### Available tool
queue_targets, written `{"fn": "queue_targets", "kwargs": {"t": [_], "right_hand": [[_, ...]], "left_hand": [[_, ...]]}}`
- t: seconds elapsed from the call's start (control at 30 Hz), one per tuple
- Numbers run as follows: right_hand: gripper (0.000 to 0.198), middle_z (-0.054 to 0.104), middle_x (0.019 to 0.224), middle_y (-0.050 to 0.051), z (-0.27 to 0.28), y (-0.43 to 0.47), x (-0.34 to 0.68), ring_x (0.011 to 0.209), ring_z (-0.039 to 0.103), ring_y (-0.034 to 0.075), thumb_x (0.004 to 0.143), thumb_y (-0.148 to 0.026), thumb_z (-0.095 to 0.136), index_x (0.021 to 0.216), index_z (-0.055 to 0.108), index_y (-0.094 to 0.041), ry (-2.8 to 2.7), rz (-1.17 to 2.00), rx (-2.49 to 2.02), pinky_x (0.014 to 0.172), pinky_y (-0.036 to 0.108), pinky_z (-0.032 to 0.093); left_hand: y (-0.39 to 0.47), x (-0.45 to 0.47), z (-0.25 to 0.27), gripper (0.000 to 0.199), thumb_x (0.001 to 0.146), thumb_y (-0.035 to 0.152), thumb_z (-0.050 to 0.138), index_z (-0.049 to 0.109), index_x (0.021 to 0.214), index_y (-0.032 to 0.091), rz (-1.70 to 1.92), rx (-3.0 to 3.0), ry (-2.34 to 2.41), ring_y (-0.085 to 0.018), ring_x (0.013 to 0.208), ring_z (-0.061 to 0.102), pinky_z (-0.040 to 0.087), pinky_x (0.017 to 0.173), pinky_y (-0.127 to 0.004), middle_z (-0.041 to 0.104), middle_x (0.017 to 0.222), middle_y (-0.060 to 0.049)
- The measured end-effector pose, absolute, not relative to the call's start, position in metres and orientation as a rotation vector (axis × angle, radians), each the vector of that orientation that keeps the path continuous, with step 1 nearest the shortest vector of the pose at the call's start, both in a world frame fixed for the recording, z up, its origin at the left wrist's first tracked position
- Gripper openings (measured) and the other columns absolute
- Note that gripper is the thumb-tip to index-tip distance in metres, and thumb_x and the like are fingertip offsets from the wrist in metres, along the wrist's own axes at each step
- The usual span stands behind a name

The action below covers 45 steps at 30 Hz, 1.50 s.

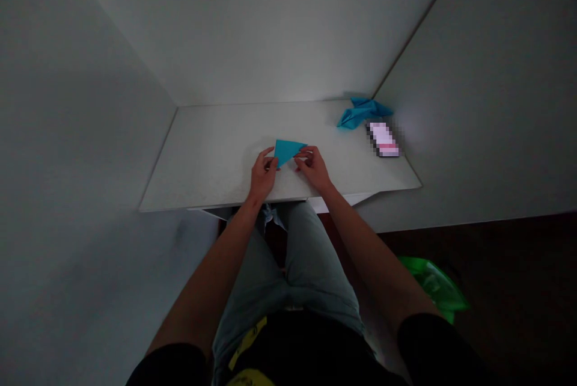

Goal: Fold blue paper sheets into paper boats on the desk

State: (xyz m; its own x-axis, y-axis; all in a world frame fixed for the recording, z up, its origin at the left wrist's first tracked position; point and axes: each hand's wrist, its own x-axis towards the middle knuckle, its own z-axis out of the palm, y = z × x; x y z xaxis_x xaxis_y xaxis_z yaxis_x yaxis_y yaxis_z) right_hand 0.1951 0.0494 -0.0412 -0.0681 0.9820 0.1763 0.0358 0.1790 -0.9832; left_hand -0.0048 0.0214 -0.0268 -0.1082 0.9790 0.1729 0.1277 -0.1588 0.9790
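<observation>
A blue sheet of paper (287, 150), folded into a triangle, is held between my two hands just above the white tabletop (216, 151). My left hand (264, 174) pinches its lower left corner between thumb and fingers. At the pointed right corner, my right hand (314, 168) grips the paper with its fingertips, the thumb bent below. The fingers partly cover both of these corners.
Folded blue paper pieces (363, 112) lie at the back right of the tabletop, beside a phone (383, 138) with a lit, blurred screen. Walls enclose the table at the back and sides. A green plastic bag (435, 284) is on the floor at right.
</observation>
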Motion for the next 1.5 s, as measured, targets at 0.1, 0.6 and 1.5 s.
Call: {"fn": "queue_targets", "kwargs": {"t": [0.1,0.6,1.5], "right_hand": [[0.067,0.082,0.106,-0.001,-0.041,0.048,0.196,0.066,0.072,0.016,0.081,-0.072,0.087,0.126,0.054,-0.033,-1.332,1.111,-1.073,0.067,0.034,0.068],[0.088,0.085,0.113,0.005,-0.037,0.045,0.198,0.084,0.080,0.025,0.078,-0.079,0.088,0.149,0.067,-0.032,-1.428,1.148,-1.010,0.075,0.043,0.073],[0.095,0.084,0.110,0.004,-0.031,0.040,0.200,0.083,0.079,0.025,0.087,-0.070,0.084,0.169,0.053,-0.034,-1.506,1.163,-0.990,0.081,0.045,0.072]], "left_hand": [[0.022,-0.006,-0.026,0.053,0.101,0.051,0.078,0.066,0.145,0.022,1.354,1.354,1.270,-0.020,0.087,0.075,0.059,0.078,-0.031,0.083,0.098,-0.007],[0.025,-0.006,-0.025,0.061,0.096,0.058,0.083,0.072,0.143,0.021,1.281,1.382,1.198,-0.017,0.080,0.077,0.062,0.075,-0.031,0.084,0.111,-0.010],[0.021,-0.004,-0.028,0.037,0.104,0.038,0.075,0.082,0.139,0.030,1.213,1.641,1.395,-0.016,0.075,0.072,0.059,0.075,-0.033,0.085,0.125,-0.006]]}}
